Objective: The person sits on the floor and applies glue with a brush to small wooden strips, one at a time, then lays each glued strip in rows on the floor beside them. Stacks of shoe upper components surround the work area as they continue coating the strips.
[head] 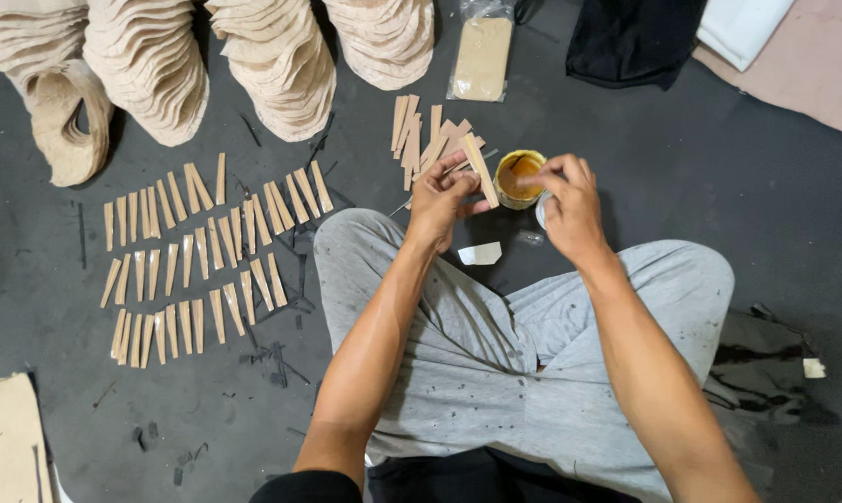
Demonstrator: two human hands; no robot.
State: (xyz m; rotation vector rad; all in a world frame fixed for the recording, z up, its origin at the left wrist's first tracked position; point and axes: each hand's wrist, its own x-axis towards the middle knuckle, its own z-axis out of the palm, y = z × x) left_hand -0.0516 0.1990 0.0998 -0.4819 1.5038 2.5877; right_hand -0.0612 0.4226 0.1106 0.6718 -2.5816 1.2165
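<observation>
Head view: a tan strip [478, 168] is pinched in the left hand [441, 198], just left of the glue tin [518, 177]; the right hand [567, 207], fingers curled, hovers over the tin. Strip rows [197, 261] lie farther left on the floor [700, 186].

A: Just one cam?
B: Yep, head-worn, looking steeply down past the knees [533, 326] at the dark floor [719, 186]. Pretty close, about arm's reach. No second view to overlap.
</observation>
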